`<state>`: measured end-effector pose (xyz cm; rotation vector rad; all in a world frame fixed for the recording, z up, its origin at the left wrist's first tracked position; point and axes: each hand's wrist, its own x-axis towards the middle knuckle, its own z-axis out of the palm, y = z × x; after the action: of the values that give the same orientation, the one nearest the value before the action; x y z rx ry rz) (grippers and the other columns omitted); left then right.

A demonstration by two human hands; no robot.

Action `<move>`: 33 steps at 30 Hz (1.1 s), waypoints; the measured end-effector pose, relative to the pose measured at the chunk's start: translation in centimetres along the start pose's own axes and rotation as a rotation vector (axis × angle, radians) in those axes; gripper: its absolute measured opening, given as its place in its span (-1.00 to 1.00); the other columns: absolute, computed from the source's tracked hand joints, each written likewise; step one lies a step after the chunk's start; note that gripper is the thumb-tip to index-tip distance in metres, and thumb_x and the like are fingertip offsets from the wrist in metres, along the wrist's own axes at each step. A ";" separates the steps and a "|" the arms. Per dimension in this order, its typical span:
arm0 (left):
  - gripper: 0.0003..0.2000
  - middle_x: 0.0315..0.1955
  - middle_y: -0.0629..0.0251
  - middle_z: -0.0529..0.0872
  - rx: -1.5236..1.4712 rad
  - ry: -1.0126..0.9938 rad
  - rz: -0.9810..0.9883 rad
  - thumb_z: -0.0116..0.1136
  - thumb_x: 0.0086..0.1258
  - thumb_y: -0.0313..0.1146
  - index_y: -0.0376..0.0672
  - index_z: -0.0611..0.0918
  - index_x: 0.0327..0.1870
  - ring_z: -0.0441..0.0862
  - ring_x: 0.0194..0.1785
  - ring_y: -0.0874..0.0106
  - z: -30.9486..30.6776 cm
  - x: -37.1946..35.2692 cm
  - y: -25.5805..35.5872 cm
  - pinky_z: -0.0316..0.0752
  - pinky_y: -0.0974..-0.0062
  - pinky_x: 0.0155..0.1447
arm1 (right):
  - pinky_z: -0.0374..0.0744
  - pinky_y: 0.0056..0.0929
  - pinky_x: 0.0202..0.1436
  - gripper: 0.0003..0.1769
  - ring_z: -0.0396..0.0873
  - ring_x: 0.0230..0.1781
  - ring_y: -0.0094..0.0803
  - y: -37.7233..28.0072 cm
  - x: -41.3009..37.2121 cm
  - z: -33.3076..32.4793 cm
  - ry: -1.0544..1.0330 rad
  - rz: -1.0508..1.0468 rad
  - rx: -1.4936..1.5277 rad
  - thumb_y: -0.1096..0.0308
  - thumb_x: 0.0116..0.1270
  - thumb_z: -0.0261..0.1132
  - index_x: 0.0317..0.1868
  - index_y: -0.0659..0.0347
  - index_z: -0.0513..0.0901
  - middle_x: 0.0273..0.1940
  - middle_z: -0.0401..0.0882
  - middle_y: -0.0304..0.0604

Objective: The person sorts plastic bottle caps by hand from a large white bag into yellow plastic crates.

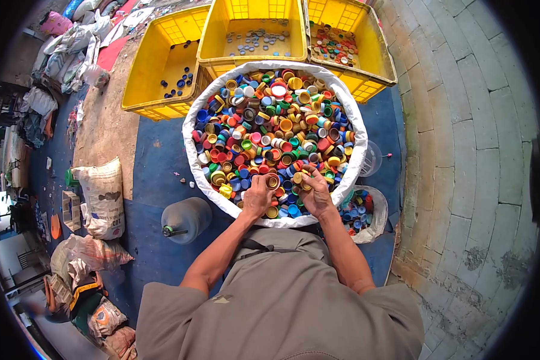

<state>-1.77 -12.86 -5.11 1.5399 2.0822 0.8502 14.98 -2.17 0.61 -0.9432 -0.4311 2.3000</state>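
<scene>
A big round sack with a rolled white rim (pixel 193 174) is heaped with bottle caps (pixel 264 129) in many colours. Over its near side, my left hand (pixel 258 198) has its fingers closed on a brownish-gold bottle cap (pixel 272 181). Just to the right, my right hand (pixel 317 195) pinches yellow bottle caps (pixel 300 178) between thumb and fingers; their exact number is hard to make out. Loose caps lie right under both hands. A bright yellow cap-like piece (pixel 225 190) rests near the rim, left of my left hand.
Three yellow crates stand beyond the sack: dark blue caps in the left crate (pixel 139 78), pale caps in the middle crate (pixel 207 36), red and orange ones in the right crate (pixel 381 51). A smaller cap bag (pixel 377 219), large bottle (pixel 187 220) and printed sack (pixel 105 198) stand nearby.
</scene>
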 end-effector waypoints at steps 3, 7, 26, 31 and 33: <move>-0.52 -0.12 0.13 0.53 -0.015 0.005 -0.019 0.38 0.08 -0.47 -0.13 0.50 0.06 0.66 -0.21 0.11 -0.1 0.1 0.0 0.61 0.26 -0.24 | 0.57 -0.40 -0.12 -0.63 0.65 -0.15 -0.38 0.2 0.1 0.1 -0.006 0.009 -0.003 0.42 0.33 0.27 0.11 0.13 0.40 -0.15 0.61 -0.19; -0.52 -0.13 0.14 0.54 -0.010 -0.034 -0.060 0.38 0.07 -0.47 -0.12 0.50 0.07 0.67 -0.21 0.13 -0.8 0.3 0.8 0.61 0.28 -0.23 | 0.57 -0.40 -0.12 -0.64 0.64 -0.15 -0.38 0.3 0.2 0.4 -0.005 0.013 -0.005 0.42 0.33 0.25 0.10 0.14 0.40 -0.17 0.60 -0.17; -0.66 -0.15 0.12 0.61 -0.020 -0.054 0.089 0.25 0.25 -0.38 -0.14 0.55 0.05 0.69 -0.32 0.12 -0.5 0.7 -0.3 0.62 0.28 -0.31 | 0.60 -0.36 -0.18 -0.64 0.63 -0.26 -0.30 0.5 1.4 -0.9 0.031 0.059 0.094 0.42 0.23 0.16 0.07 0.18 0.43 -0.23 0.57 -0.12; -0.53 -0.13 0.07 0.64 -0.005 -0.052 0.079 0.31 0.23 -0.28 -0.18 0.49 0.15 0.70 -0.31 0.13 -1.0 0.4 0.6 0.61 0.30 -0.28 | 0.58 -0.36 -0.18 -0.64 0.63 -0.27 -0.30 0.7 1.6 -1.1 0.047 0.064 0.062 0.41 0.23 0.15 0.07 0.18 0.43 -0.25 0.58 -0.12; -0.49 -0.15 0.05 0.66 0.042 -0.057 0.046 0.34 0.21 -0.26 -0.19 0.47 0.17 0.70 -0.30 0.13 -0.9 0.3 0.4 0.61 0.31 -0.27 | 0.57 -0.36 -0.18 -0.64 0.62 -0.27 -0.31 0.8 1.6 -1.2 0.051 0.066 0.049 0.41 0.23 0.15 0.06 0.18 0.44 -0.25 0.58 -0.13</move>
<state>-2.11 -12.68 -4.15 1.6208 2.0435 0.7749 14.59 -1.65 -1.40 -1.0035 -0.3249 2.3285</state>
